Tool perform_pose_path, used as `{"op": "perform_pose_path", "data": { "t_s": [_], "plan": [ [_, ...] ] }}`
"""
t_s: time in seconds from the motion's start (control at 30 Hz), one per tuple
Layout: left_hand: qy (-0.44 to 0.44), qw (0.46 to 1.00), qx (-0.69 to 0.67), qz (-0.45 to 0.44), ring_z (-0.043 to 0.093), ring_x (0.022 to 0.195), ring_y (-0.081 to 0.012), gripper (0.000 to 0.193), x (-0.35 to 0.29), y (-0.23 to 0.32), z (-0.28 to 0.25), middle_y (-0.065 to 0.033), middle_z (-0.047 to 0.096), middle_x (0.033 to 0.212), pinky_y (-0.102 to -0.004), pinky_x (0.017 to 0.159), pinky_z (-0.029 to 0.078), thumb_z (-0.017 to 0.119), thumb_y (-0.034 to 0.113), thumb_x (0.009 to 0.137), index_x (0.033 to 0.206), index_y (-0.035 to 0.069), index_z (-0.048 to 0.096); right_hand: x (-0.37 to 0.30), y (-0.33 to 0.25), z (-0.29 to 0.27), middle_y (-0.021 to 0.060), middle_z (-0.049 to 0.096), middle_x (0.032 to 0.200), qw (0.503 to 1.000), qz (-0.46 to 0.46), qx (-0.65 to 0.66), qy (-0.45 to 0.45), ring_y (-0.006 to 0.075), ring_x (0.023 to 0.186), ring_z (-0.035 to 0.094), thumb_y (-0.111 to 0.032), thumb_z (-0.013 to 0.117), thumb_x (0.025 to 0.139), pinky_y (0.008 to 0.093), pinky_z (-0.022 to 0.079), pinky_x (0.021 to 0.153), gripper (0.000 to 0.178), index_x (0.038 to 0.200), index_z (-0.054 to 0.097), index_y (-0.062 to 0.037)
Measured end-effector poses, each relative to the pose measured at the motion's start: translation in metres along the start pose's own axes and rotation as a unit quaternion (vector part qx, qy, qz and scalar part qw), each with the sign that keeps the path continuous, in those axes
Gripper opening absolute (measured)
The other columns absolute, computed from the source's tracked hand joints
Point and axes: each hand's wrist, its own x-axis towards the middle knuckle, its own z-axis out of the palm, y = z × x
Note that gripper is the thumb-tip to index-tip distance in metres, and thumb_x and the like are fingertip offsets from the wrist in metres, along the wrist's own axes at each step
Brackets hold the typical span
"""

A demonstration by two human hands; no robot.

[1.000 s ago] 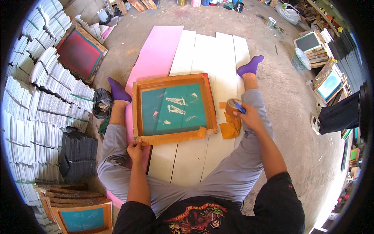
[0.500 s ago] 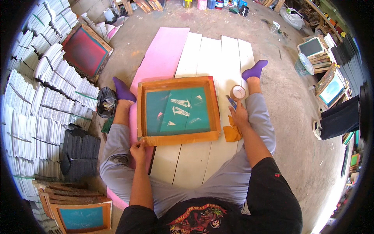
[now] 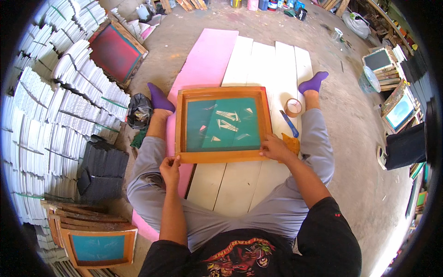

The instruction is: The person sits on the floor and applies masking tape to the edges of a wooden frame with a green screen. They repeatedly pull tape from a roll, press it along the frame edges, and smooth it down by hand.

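Note:
A wooden-framed printing screen (image 3: 221,157) with green mesh and pale cut-out shapes lies across white and pink boards between my legs. Its near left corner is pinched by the fingers of my left hand (image 3: 170,170). My right hand (image 3: 277,148) grips the near right corner, thumb on top of the wood. Beside the screen's right edge lie a blue-handled knife (image 3: 290,124) and, farther off, a roll of brown tape (image 3: 293,107). An orange-yellow cloth (image 3: 291,143) sits next to my right hand, partly hidden by it.
Tall stacks of white sheets (image 3: 41,120) and a black stack (image 3: 104,168) line the left. A red screen (image 3: 115,53) leans there, near a black plastic bag (image 3: 140,111). Another green screen (image 3: 100,248) stands at lower left. More screens (image 3: 397,109) and a bucket (image 3: 370,78) stand right.
My right hand has let go of the knife, now lying by the tape roll, and has moved to the screen's near right corner. My left hand stays at the left corner.

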Motion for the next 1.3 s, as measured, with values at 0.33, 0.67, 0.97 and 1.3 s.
{"op": "perform_pose_path", "data": {
  "t_s": [0.33,0.67,0.97,1.3],
  "plan": [
    [-0.049,0.996,-0.077,0.010,0.062,0.068,-0.0092,0.022,0.017,0.021,-0.011,-0.0030,0.068,0.078,-0.0233,0.065,0.051,0.076,0.019,0.095,0.089,-0.001,0.068,-0.007,0.025,-0.010,0.0043,0.064,0.078,0.953,0.069,0.288,0.071,0.0116,0.073,0.062,-0.005,0.069,0.093,0.0276,0.050,0.066,0.007,0.093,0.065,-0.0002],
    [-0.057,0.982,-0.175,-0.031,0.067,0.073,-0.0120,0.015,0.061,0.053,-0.007,-0.0080,0.073,0.088,-0.0262,0.066,0.057,0.078,0.010,0.091,0.097,-0.002,0.072,-0.001,-0.004,-0.070,0.0043,0.068,0.094,0.887,0.085,0.451,0.054,0.0143,0.087,0.065,-0.002,0.072,0.089,0.0273,0.053,0.077,0.018,0.106,0.066,0.0001],
    [-0.112,0.978,-0.170,-0.044,0.068,0.077,-0.0138,0.015,0.090,0.038,-0.010,-0.0070,0.074,0.089,-0.0272,0.072,0.056,0.079,0.005,0.089,0.100,-0.003,0.073,0.016,0.030,-0.045,0.0050,0.070,0.089,0.886,0.145,0.436,0.052,0.0141,0.081,0.068,-0.002,0.075,0.088,0.0273,0.056,0.073,0.016,0.101,0.067,0.0015],
    [-0.150,0.974,-0.164,-0.052,0.066,0.078,-0.0104,0.010,0.094,0.006,0.016,-0.0034,0.073,0.087,-0.0238,0.074,0.051,0.080,0.005,0.088,0.092,0.003,0.071,0.003,0.043,-0.031,0.0042,0.072,0.091,0.868,0.257,0.418,0.072,0.0112,0.077,0.065,-0.010,0.076,0.089,0.0261,0.052,0.067,0.022,0.107,0.071,0.0008]
  ]
}}
